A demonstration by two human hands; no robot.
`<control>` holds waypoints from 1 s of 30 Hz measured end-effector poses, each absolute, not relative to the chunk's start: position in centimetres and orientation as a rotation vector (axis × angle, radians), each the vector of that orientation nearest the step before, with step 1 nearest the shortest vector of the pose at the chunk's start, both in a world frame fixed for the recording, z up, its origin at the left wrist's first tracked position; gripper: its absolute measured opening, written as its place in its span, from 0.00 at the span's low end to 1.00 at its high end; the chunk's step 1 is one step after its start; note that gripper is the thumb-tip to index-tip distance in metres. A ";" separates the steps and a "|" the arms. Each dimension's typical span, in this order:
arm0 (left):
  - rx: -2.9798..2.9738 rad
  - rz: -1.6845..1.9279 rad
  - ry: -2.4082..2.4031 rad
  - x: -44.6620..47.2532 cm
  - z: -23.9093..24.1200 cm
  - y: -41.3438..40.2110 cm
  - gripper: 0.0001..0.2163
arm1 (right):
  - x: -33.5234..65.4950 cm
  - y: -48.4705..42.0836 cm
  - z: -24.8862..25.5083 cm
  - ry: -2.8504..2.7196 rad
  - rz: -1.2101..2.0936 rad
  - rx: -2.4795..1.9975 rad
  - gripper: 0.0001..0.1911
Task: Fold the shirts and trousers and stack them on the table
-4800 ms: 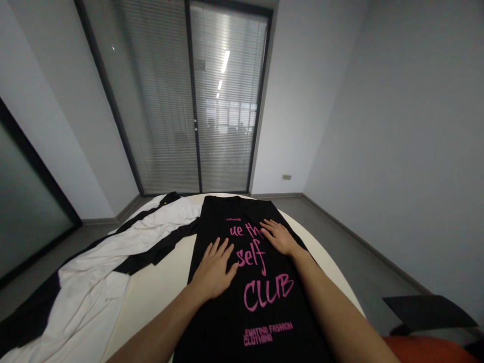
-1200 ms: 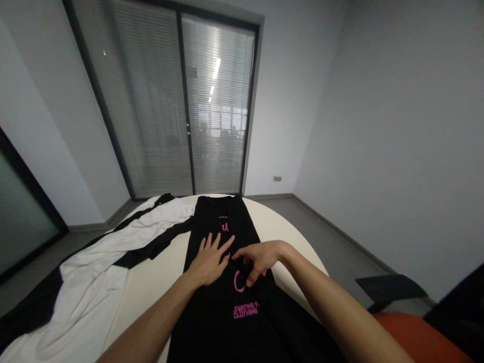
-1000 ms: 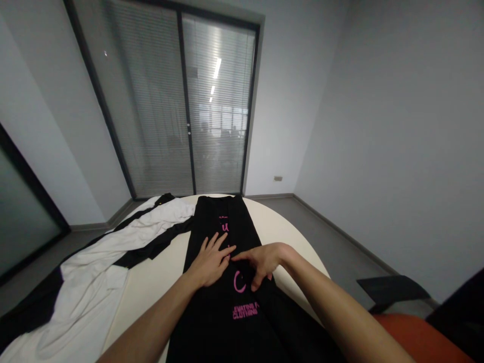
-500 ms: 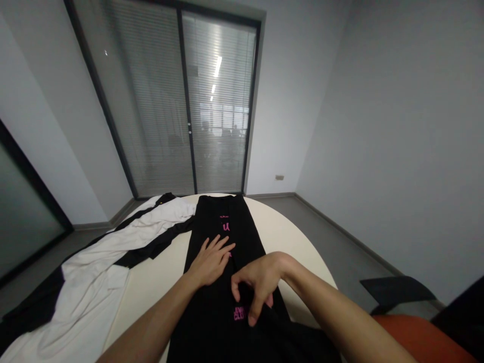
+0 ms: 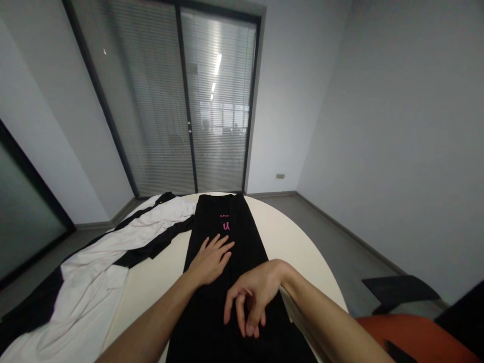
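A black T-shirt (image 5: 244,244) with pink print lies lengthwise on a round white table (image 5: 298,247), folded into a narrow strip so that only a bit of pink lettering shows near the collar. My left hand (image 5: 209,259) rests flat and open on the shirt's left half, fingers spread. My right hand (image 5: 252,296) is over the folded right side nearer to me, fingers curled down with the thumb close to the fingertips, pinching the fabric of the fold.
A white and black garment (image 5: 109,254) sprawls over the table's left side. An orange seat (image 5: 416,338) and a dark chair part (image 5: 397,290) are at the lower right. Glass doors with blinds (image 5: 189,111) stand beyond the table.
The shirt's right side has been folded over the middle, hiding most of the pink print. My right hand has drawn back along the fold toward me. My left hand has stayed flat.
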State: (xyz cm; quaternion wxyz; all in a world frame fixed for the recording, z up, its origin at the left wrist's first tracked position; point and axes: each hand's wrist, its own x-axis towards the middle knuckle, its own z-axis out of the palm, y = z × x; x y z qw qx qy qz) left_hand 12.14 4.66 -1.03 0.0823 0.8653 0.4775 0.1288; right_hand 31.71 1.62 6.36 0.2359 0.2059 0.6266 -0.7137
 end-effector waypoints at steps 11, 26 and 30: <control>2.584 0.379 1.419 12.0 -1.4 4.9 0.22 | 32.7 -0.5 7.5 1.807 -1.748 0.627 0.56; 2.597 0.376 1.416 11.9 -1.2 4.7 0.22 | 33.5 1.5 4.1 2.126 -2.142 0.738 0.32; 2.591 0.370 1.404 11.8 -1.2 4.8 0.22 | 35.0 2.5 3.7 2.056 -1.958 0.864 0.37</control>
